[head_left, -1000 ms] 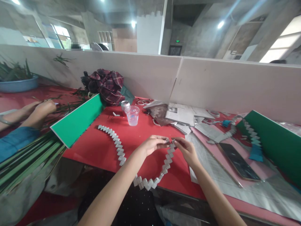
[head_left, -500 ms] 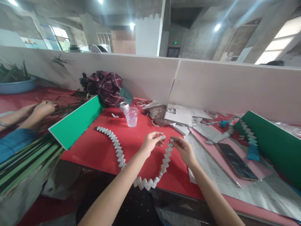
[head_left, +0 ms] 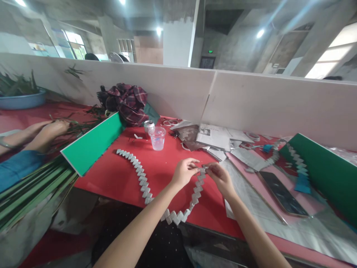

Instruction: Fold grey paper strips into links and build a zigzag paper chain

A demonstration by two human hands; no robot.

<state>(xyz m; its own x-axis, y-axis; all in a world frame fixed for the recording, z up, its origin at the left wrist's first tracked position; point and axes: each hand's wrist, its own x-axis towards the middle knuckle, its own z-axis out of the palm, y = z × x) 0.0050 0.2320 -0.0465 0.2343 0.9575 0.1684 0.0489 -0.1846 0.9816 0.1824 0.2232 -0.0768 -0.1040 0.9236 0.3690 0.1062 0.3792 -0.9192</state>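
Note:
A zigzag chain of folded paper links curves across the red table, and its middle hangs over the front edge, partly behind my left forearm. The chain's right arm rises to my two hands, which meet at its upper end. My right hand pinches that end link between thumb and fingers. From the other side my left hand is closed, thumb and forefinger on a small folded paper piece at the link. The fingertips hide most of this piece, so I cannot tell whether it is inserted.
A plastic cup and a can stand beyond the chain. Printed papers lie behind my hands; a phone rests at right. Green dividers flank the space. At far left, another person's hands work with green leaves.
My left hand has moved right with the small folded paper piece, closing the gap to the chain's end. My right hand still holds the chain. The view has shifted slightly.

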